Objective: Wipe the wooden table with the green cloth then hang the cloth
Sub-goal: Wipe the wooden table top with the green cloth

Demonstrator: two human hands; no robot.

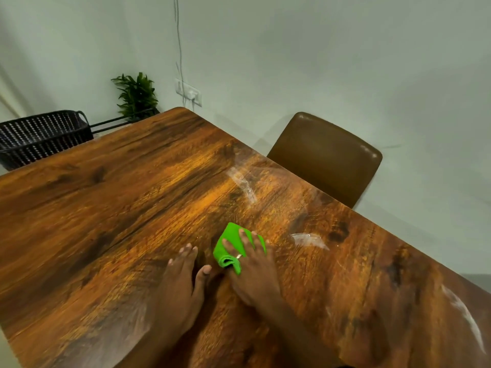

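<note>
The wooden counter (132, 208) fills most of the view, its dark-grained top running from the near edge to a rounded far corner by the pale wall (318, 49). Whitish smears (245, 184) lie on the right part of the top — one streak past the middle, one patch near the right edge, a longer one at the near right.

A brown chair (326, 158) stands pushed in at the counter's right side, its back rising above the edge. A black woven basket (39, 136) sits beyond the far left edge, and a potted plant (136, 95) stands by the wall behind it, near a wall socket (188, 94) with a cable running up from it.

The right hand (253, 266) lies palm down on the green cloth (228, 248), fingers spread and pressing it flat onto the counter — a ring (238, 256) shows on one finger. The cloth is folded into a small pad, just right of the counter's middle, its rolled edge showing under the thumb side.

The left hand (183, 277) rests flat on the bare wood just beside the cloth, fingers together and holding nothing.
</note>
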